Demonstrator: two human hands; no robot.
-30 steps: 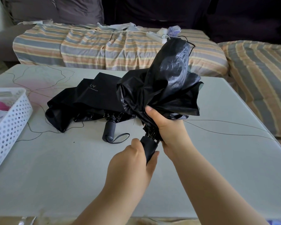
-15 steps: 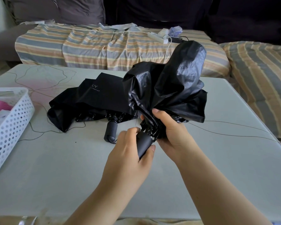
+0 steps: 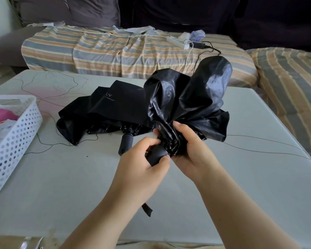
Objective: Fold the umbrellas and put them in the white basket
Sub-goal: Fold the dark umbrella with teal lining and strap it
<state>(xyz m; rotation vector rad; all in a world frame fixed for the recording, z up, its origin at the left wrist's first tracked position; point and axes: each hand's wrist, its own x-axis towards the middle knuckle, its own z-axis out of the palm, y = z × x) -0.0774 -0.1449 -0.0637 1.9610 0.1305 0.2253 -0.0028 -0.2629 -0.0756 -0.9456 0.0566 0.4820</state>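
basket (image 3: 16, 141) on the table's (image 3: 79, 194) left, umbrella (image 3: 104, 108) lying mid-table, sofa (image 3: 133, 51) behind.

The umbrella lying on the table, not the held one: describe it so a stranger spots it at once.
Start at the pale table in front of the striped sofa. Right of the white basket lies a black umbrella, flat, with its handle toward the viewer. Unlike the glossy umbrella in the hands, it is matte, printed "UV", and nobody touches it.

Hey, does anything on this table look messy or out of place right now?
Yes. The second umbrella sprawls unfolded on the table, canopy loose. The held umbrella is bunched, not wrapped. Thin dark threads straggle across the tabletop.
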